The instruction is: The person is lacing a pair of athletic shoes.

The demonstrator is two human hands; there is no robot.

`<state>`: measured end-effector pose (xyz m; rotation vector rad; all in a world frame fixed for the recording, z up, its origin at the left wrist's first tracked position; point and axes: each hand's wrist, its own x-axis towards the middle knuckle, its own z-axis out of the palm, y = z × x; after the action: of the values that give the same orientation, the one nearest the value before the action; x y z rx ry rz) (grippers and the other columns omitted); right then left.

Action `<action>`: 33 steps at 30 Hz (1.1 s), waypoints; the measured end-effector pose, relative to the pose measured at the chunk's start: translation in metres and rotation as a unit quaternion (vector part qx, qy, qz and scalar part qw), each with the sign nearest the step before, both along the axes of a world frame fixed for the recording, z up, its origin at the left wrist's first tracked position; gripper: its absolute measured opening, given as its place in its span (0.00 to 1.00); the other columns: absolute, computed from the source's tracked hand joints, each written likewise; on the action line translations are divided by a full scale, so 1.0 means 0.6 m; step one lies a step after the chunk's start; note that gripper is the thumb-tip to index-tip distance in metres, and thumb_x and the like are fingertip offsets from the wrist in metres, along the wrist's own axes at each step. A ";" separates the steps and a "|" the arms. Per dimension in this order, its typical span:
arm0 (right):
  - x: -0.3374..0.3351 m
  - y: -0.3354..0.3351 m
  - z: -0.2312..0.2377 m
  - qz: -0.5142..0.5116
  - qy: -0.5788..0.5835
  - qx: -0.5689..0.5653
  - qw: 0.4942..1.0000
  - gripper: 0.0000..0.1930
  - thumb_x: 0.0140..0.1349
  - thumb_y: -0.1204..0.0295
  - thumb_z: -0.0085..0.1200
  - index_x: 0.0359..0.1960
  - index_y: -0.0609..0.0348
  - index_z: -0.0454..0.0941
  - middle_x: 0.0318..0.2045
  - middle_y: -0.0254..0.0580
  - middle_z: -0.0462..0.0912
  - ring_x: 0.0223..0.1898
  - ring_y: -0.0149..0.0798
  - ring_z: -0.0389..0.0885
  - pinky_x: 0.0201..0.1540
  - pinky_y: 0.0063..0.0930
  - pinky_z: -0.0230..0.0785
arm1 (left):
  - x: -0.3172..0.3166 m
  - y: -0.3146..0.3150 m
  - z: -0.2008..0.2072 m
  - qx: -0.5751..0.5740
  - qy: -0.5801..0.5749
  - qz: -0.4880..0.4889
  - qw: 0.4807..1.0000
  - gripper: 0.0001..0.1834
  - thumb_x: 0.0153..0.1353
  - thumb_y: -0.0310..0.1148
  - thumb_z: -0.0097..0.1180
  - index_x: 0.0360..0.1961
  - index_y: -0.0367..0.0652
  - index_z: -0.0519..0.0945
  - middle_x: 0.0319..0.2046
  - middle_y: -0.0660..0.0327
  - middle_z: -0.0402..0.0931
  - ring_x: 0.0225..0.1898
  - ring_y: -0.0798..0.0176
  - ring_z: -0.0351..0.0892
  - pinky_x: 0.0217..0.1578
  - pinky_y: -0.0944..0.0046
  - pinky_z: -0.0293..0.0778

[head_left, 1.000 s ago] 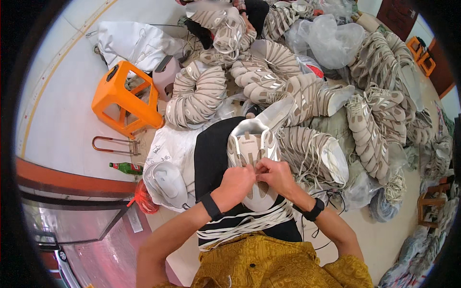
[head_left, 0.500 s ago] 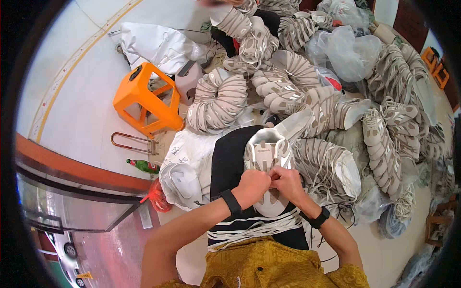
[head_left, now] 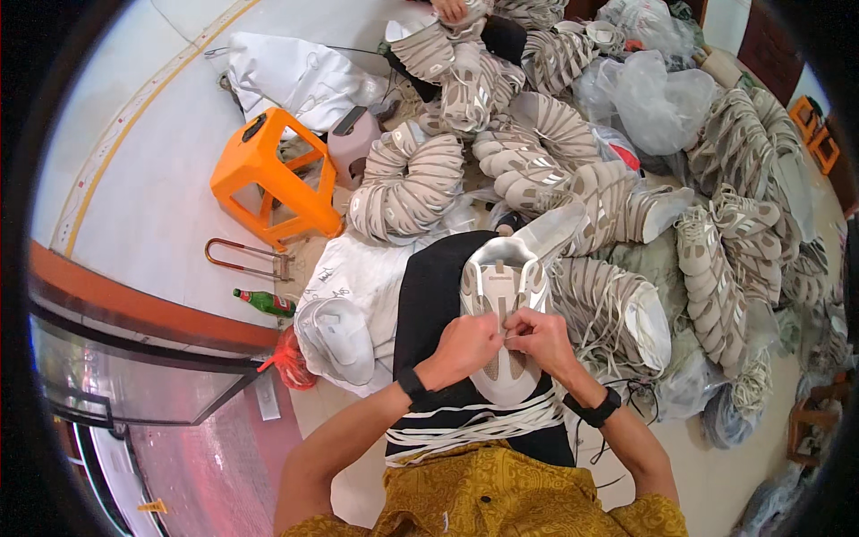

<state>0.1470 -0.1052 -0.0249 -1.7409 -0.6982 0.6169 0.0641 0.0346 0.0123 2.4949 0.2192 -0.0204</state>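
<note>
A beige and white sneaker (head_left: 503, 277) rests on my black-clad thigh, its toe toward me and its heel opening away. Over its lacing area my left hand (head_left: 469, 347) is closed; what its fingertips pinch is hidden. My right hand (head_left: 540, 341) faces it from the other side, thumb and finger pinched on a thin white shoelace (head_left: 505, 336) that shows between the two hands. Several loose white shoelaces (head_left: 474, 431) lie across my lap, near my yellow-brown patterned shirt (head_left: 483, 488).
Beside my leg lie nested rows of sneakers (head_left: 608, 309), with a ring of them (head_left: 407, 183) farther off. An orange stool (head_left: 268, 179), a green bottle (head_left: 266, 302) and a white sack (head_left: 304, 85) are leftward. Another person's hand (head_left: 450, 9) shows at the far top.
My hands have drawn slightly apart, and the thin lace between them now shows. The other person's hand has shifted over the shoes at the top. The view has tilted a little.
</note>
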 end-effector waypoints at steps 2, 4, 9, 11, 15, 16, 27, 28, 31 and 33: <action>0.001 -0.001 0.002 -0.003 0.020 0.009 1.000 0.11 0.39 0.77 0.57 0.29 0.59 0.76 0.19 0.41 0.78 0.20 0.32 0.77 0.26 0.22 0.68 | -0.006 0.001 -0.003 -0.063 0.021 0.021 0.998 0.08 0.50 0.31 0.49 0.23 0.35 0.71 0.18 0.45 0.71 0.24 0.42 0.73 0.24 0.52 0.70; 0.001 0.000 0.002 0.011 0.005 0.005 1.000 0.12 0.39 0.77 0.57 0.30 0.59 0.76 0.20 0.41 0.78 0.21 0.32 0.77 0.26 0.23 0.68 | -0.008 0.000 -0.014 -0.128 0.044 0.043 0.990 0.08 0.50 0.31 0.49 0.24 0.35 0.71 0.18 0.45 0.71 0.25 0.42 0.73 0.24 0.52 0.70; 0.003 0.000 0.010 0.019 -0.003 -0.016 1.000 0.11 0.40 0.77 0.57 0.30 0.59 0.77 0.20 0.40 0.77 0.21 0.34 0.76 0.27 0.23 0.68 | -0.009 0.006 -0.017 0.061 -0.057 -0.050 0.995 0.08 0.55 0.31 0.49 0.25 0.36 0.71 0.15 0.54 0.73 0.17 0.59 0.76 0.19 0.64 0.71; 0.007 -0.004 0.021 0.050 0.048 -0.029 0.997 0.13 0.40 0.81 0.59 0.32 0.65 0.76 0.21 0.34 0.77 0.24 0.21 0.72 0.27 0.16 0.67 | -0.026 0.025 0.016 -0.125 0.010 0.042 0.991 0.08 0.56 0.30 0.48 0.25 0.37 0.71 0.15 0.58 0.73 0.16 0.64 0.76 0.18 0.68 0.71; 0.009 -0.005 0.048 0.042 0.063 -0.022 0.997 0.13 0.39 0.79 0.60 0.31 0.63 0.77 0.21 0.35 0.76 0.22 0.25 0.74 0.26 0.18 0.67 | -0.094 0.100 0.125 -0.360 0.066 0.190 0.911 0.07 0.57 0.29 0.47 0.27 0.36 0.71 0.15 0.62 0.73 0.17 0.71 0.75 0.18 0.75 0.69; 0.004 -0.001 0.055 0.063 -0.076 -0.032 0.995 0.11 0.40 0.75 0.59 0.29 0.61 0.76 0.21 0.37 0.75 0.23 0.32 0.75 0.26 0.22 0.67 | -0.107 0.107 0.142 -0.348 0.062 0.215 0.910 0.06 0.58 0.29 0.47 0.27 0.37 0.71 0.15 0.62 0.73 0.17 0.71 0.75 0.18 0.76 0.69; -0.030 0.031 0.095 0.079 -0.174 0.103 0.976 0.05 0.46 0.70 0.54 0.20 0.57 0.74 0.18 0.40 0.71 0.22 0.40 0.73 0.23 0.29 0.65 | -0.078 0.035 0.120 -0.490 -0.051 0.115 0.863 0.09 0.56 0.24 0.49 0.38 0.35 0.72 0.25 0.62 0.74 0.26 0.74 0.73 0.27 0.75 0.69; -0.034 0.029 0.100 0.076 -0.160 0.104 0.979 0.05 0.46 0.70 0.54 0.20 0.58 0.74 0.18 0.40 0.72 0.22 0.40 0.74 0.23 0.29 0.66 | -0.079 0.023 0.115 -0.490 -0.026 0.129 0.862 0.12 0.55 0.24 0.49 0.42 0.36 0.72 0.26 0.62 0.74 0.26 0.75 0.71 0.27 0.75 0.68; -0.056 0.038 0.112 0.085 -0.263 0.159 0.948 0.05 0.46 0.72 0.54 0.19 0.59 0.73 0.18 0.39 0.72 0.20 0.42 0.74 0.21 0.31 0.66 | -0.095 -0.003 0.097 -0.336 -0.088 0.088 0.934 0.18 0.56 0.23 0.47 0.50 0.36 0.69 0.30 0.60 0.73 0.24 0.74 0.69 0.26 0.74 0.67; -0.067 0.047 0.114 0.079 -0.252 0.167 0.950 0.05 0.46 0.72 0.54 0.19 0.59 0.73 0.18 0.39 0.72 0.20 0.42 0.73 0.21 0.31 0.66 | -0.103 -0.007 0.086 -0.328 -0.110 0.110 0.932 0.18 0.56 0.23 0.47 0.49 0.36 0.70 0.31 0.59 0.74 0.24 0.73 0.69 0.26 0.74 0.68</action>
<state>0.1067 -0.0770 0.0435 -1.5362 -1.2321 0.1338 0.0024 0.0301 0.0639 1.7783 0.3333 0.2410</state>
